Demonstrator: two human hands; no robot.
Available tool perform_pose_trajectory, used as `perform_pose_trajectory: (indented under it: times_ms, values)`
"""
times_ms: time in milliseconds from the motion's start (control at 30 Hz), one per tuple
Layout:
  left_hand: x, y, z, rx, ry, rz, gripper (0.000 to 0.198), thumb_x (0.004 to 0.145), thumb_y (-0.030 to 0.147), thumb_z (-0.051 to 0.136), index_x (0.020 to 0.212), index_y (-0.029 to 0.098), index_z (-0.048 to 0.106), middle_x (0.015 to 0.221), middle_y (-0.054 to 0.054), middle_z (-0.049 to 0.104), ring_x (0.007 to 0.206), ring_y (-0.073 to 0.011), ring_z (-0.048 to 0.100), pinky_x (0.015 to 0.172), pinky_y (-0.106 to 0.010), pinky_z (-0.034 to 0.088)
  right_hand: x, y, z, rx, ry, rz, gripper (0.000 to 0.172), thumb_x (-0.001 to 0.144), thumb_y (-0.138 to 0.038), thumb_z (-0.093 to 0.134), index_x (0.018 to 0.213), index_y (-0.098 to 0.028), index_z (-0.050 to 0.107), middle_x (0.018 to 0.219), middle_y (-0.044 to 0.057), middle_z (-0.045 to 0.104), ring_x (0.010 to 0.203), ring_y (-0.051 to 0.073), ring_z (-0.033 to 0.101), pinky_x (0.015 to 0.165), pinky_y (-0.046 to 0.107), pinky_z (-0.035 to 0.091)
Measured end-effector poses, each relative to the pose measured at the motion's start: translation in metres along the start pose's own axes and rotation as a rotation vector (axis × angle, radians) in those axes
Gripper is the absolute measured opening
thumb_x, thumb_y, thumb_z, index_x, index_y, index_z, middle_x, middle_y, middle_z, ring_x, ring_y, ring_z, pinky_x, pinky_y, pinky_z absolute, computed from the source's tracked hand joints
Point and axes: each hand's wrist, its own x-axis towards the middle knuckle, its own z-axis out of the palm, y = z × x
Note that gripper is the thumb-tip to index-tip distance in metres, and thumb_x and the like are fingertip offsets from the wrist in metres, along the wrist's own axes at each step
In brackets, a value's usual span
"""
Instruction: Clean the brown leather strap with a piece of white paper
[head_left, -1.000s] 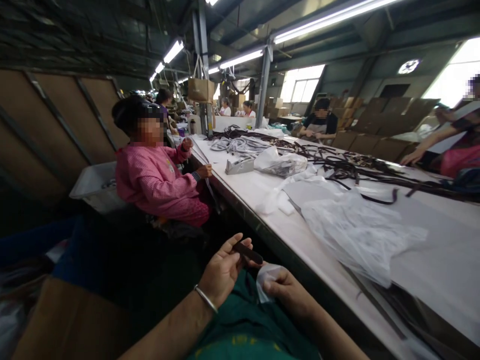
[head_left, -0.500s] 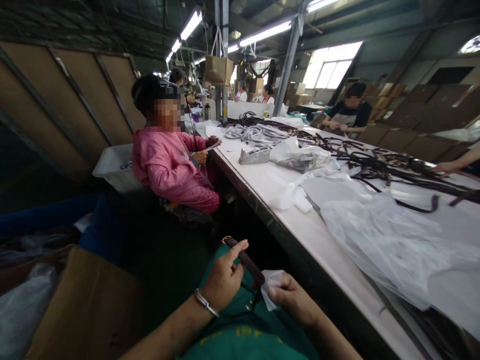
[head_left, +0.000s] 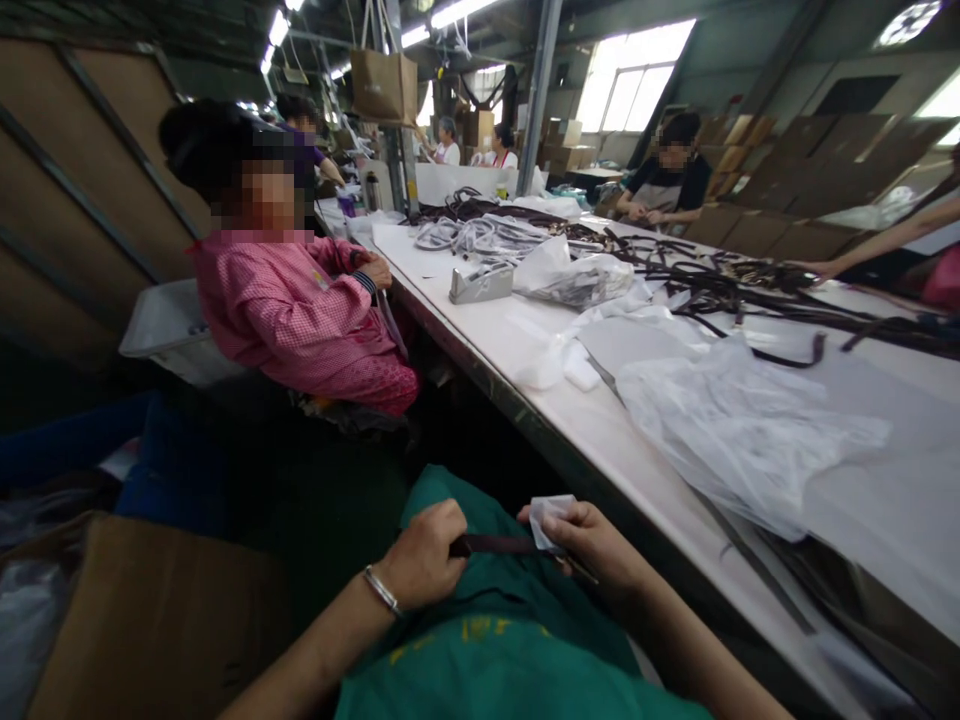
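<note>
L hand (head_left: pixel 431 552) closed in a fist on dark brown strap (head_left: pixel 499 544); R hand (head_left: pixel 592 545) has thumb + fingers pinched on folded white piece (head_left: pixel 551 518) (cloth or paper, can't tell), right by strap's other visible end. Strap runs approx. level betw. the two, over green apron (head_left: pixel 487 610) w/ yellow lettering. Thin gold-col. metal bit (head_left: pixel 576 568) just below R hand; can't tell if attached. Silver bracelet (head_left: pixel 382 592) on L wrist.

To R: long white table (head_left: pixel 499 350). Crumpled clear bag (head_left: pixel 742 420) nearest; farther along, grey dispenser-like obj. (head_left: pixel 481 284), 2nd filled bag (head_left: pixel 581 280) just beside it, bundle of white straps (head_left: pixel 480 237), then tangled dark straps (head_left: pixel 690 265) toward far side.

To L: cardboard box (head_left: pixel 150 620), blue bin (head_left: pixel 176 460) behind it. Co-worker in pink check (head_left: pixel 292 310) sits at table's near edge, hands together; white tub (head_left: pixel 169 335) behind. Co-worker in dark top (head_left: pixel 694 185) across table. Tan bag (head_left: pixel 384 88) hangs by post, further back.
</note>
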Motion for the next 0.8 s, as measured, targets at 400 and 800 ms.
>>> perform_pose_trajectory:
  times_ms: [400, 800]
  values:
    - [0.030, 0.019, -0.009, -0.565, -0.200, 0.162, 0.039, 0.083, 0.045, 0.070, 0.111, 0.019, 0.066, 0.086, 0.000, 0.065, 0.076, -0.0147, 0.056, 0.067, -0.024, 0.040, -0.011, -0.030, 0.011, 0.412, 0.254, -0.068, 0.035, 0.076, -0.047, 0.079, 0.084, -0.013, 0.071, 0.049, -0.005, 0.048, 0.035, 0.002, 0.031, 0.033, 0.017, 0.016]
    - [0.011, 0.049, -0.008, -1.009, -0.204, -0.004, 0.051, 0.091, 0.065, 0.049, 0.088, 0.014, 0.055, 0.061, 0.003, 0.049, 0.051, -0.0079, 0.044, 0.049, -0.021, 0.034, -0.010, -0.050, -0.002, 0.895, 0.287, -0.344, 0.019, 0.071, -0.025, 0.081, 0.082, -0.018, 0.067, 0.077, -0.002, 0.067, 0.047, 0.003, 0.044, 0.038, 0.012, 0.039]
